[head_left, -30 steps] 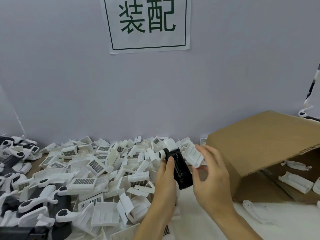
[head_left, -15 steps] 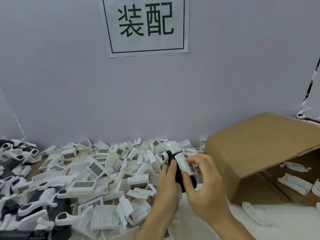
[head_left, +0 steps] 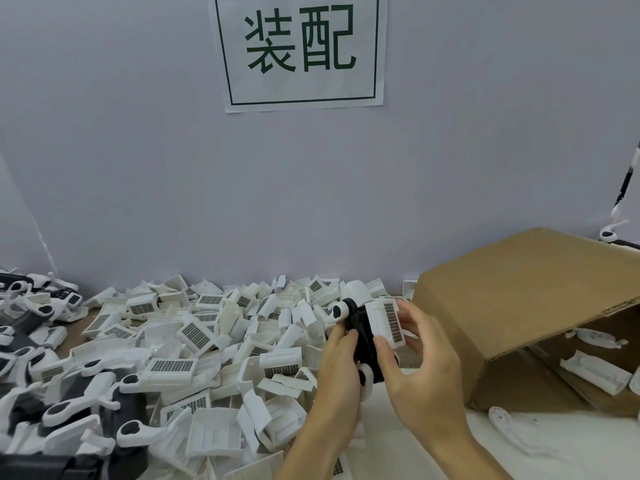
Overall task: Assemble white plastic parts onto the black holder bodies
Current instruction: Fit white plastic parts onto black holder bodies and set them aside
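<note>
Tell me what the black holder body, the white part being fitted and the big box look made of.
Black holder body: apparently moulded plastic, matte black. White grid-faced part: likely plastic, smooth, with crisp moulded edges. Box: brown corrugated cardboard, fluting visible along its cut edge.

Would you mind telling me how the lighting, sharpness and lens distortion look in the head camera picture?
Head view: even, soft lighting, no glare, only faint shadows under the cardboard box; wide-angle bending shows at the edges, where the wall lines lean; the wall sign is sharp; the left hand, right hand, black holder body and white part read slightly soft.
</note>
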The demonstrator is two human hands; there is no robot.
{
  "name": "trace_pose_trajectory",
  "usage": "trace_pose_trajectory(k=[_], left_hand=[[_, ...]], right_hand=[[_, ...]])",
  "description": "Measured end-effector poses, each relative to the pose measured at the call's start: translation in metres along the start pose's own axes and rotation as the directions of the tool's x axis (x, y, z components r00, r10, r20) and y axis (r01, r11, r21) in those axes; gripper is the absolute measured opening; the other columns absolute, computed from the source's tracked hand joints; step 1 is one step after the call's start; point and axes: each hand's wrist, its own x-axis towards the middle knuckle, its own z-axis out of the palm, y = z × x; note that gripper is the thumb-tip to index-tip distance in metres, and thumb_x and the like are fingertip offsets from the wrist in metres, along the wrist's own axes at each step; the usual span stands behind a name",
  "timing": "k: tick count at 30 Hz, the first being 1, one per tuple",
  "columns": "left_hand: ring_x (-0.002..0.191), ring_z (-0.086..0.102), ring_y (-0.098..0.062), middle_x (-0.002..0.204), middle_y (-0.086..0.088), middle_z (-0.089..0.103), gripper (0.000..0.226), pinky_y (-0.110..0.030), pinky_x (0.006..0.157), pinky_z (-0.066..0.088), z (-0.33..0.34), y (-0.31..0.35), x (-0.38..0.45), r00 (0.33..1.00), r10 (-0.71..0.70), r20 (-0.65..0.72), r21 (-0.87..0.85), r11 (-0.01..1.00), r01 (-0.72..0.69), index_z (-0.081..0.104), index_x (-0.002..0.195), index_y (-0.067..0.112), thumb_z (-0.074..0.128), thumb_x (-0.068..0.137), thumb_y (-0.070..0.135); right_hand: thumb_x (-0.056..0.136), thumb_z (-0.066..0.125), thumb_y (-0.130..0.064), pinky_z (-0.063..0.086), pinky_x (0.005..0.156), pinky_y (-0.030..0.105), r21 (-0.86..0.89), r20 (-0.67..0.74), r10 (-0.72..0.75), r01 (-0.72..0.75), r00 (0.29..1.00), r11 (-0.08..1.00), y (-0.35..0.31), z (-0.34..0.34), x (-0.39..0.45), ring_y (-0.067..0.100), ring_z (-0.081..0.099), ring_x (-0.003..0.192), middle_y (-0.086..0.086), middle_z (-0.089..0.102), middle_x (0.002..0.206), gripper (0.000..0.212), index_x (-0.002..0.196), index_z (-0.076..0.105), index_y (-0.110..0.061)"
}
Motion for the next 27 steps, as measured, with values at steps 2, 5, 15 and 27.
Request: trace_pose_trajectory(k=[2,5,15,27], left_hand=[[0.110,0.068,-0.031,0.116,-0.014,0.073,0.034,-0.050,0.102,0.047,0.0015,0.0011,-0.0010,1.000,0.012,0.012,0.002,1.000,-0.012,0.073,0.111,0.027,0.040,0.106,0.021],[0.107,0.072,-0.024,0.111,-0.008,0.076,0.036,-0.045,0.102,0.052,0.0026,0.0037,-0.0022,1.000,0.018,0.021,-0.014,1.000,-0.017,0.077,0.106,0.029,0.043,0.105,0.018],[0.102,0.073,-0.013,0.109,-0.001,0.077,0.030,-0.033,0.090,0.052,0.0025,0.0030,-0.0029,1.000,0.010,0.019,-0.060,0.998,-0.009,0.077,0.105,0.030,0.056,0.093,0.048],[0.116,0.066,-0.006,0.120,0.006,0.073,0.025,-0.029,0.099,0.048,0.0052,0.0055,-0.0083,0.985,0.155,0.070,0.037,0.987,-0.158,0.065,0.125,0.026,0.052,0.104,0.031]], right_hand=[[0.086,0.075,-0.015,0.050,0.096,0.021,-0.041,0.039,-0.024,0.026,0.999,0.999,-0.0006,0.0003,-0.0006,0.002,0.057,0.115,-0.020,0.057,0.121,0.046,0.127,0.060,-0.026],[0.085,0.077,-0.014,0.052,0.093,0.025,-0.074,0.086,-0.041,0.047,0.995,0.996,-0.0004,0.0010,-0.0016,0.002,0.057,0.114,-0.018,0.056,0.120,0.043,0.125,0.065,-0.021],[0.085,0.079,-0.016,0.042,0.094,0.007,-0.141,0.166,-0.090,0.114,0.982,0.983,0.0039,-0.0008,-0.0008,-0.005,0.053,0.115,-0.016,0.055,0.119,0.039,0.122,0.066,-0.021],[0.088,0.071,-0.020,0.045,0.093,0.010,-0.105,0.212,-0.146,0.171,0.966,0.980,0.0024,-0.0023,-0.0010,0.001,0.057,0.112,-0.017,0.052,0.118,0.042,0.126,0.061,-0.032]])
